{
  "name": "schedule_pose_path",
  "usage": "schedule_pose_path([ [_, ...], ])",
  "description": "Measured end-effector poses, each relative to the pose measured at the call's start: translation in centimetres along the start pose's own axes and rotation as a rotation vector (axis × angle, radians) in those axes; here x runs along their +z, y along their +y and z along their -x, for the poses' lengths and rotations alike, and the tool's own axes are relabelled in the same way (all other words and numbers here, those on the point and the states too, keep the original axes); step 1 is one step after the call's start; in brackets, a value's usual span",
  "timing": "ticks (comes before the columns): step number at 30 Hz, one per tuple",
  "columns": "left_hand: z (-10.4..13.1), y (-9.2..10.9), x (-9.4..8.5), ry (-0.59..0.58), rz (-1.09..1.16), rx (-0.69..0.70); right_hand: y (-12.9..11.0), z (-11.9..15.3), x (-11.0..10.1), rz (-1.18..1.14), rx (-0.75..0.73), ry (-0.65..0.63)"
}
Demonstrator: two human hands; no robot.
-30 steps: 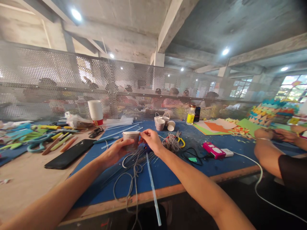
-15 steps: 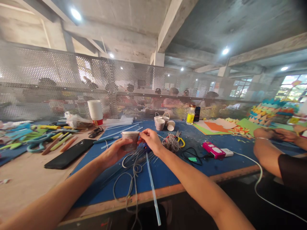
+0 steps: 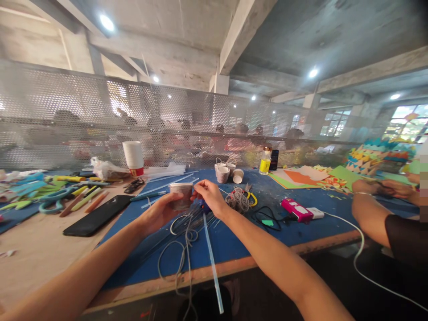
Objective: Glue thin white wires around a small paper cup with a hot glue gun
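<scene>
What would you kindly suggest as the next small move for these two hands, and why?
Perhaps the left hand could turn the cup slightly, since it grips the cup roughly upright while the right hand has its fingers bunched at the cup's right side. A small turn might bring fresh wall to them. Whether they pinch anything is too small to tell.

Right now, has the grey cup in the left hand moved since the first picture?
Yes, slightly left: the grey cup sits nearer the stacked paper cups.
</scene>
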State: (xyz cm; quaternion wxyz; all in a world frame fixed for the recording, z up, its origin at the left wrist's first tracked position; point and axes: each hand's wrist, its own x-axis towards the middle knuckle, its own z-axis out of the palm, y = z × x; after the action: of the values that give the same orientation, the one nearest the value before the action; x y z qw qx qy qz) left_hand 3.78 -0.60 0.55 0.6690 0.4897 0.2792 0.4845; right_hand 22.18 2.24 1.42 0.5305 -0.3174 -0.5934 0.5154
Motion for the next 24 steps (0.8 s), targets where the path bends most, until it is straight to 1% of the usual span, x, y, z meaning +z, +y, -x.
schedule_pose_path([
  [3, 0.0, 0.2, 0.2, -0.027, 0.005, 0.023, 0.1, 0.0, 0.0, -0.007, -0.046, -0.018],
  [5, -0.1, 0.3, 0.3, -0.028, 0.007, 0.037, 0.2, 0.0, 0.1, 0.028, -0.079, -0.024],
  [8, -0.2, 0.4, 0.3, 0.023, 0.031, 0.032, 0.4, 0.2, 0.1, 0.120, -0.158, -0.025],
  [12, -0.3, 0.2, -0.1, 0.089, 0.070, 0.008, 0.3, 0.8, 0.2, 0.336, -0.288, 0.000],
  [15, -0.4, 0.1, -0.4, 0.107, 0.090, 0.007, 0.1, 1.4, 0.3, 0.546, -0.432, -0.019],
  [19, -0.3, 0.1, -0.5, 0.078, 0.063, 0.041, 0.0, 1.8, 0.4, 0.741, -0.576, -0.082],
  [21, -0.3, 0.1, -0.3, 0.052, 0.033, 0.063, -0.1, 1.9, 0.5, 0.764, -0.611, -0.105],
  [24, -0.3, 0.1, -0.1, 0.032, 0.000, 0.078, -0.4, 2.0, 0.5, 0.721, -0.633, -0.137],
])
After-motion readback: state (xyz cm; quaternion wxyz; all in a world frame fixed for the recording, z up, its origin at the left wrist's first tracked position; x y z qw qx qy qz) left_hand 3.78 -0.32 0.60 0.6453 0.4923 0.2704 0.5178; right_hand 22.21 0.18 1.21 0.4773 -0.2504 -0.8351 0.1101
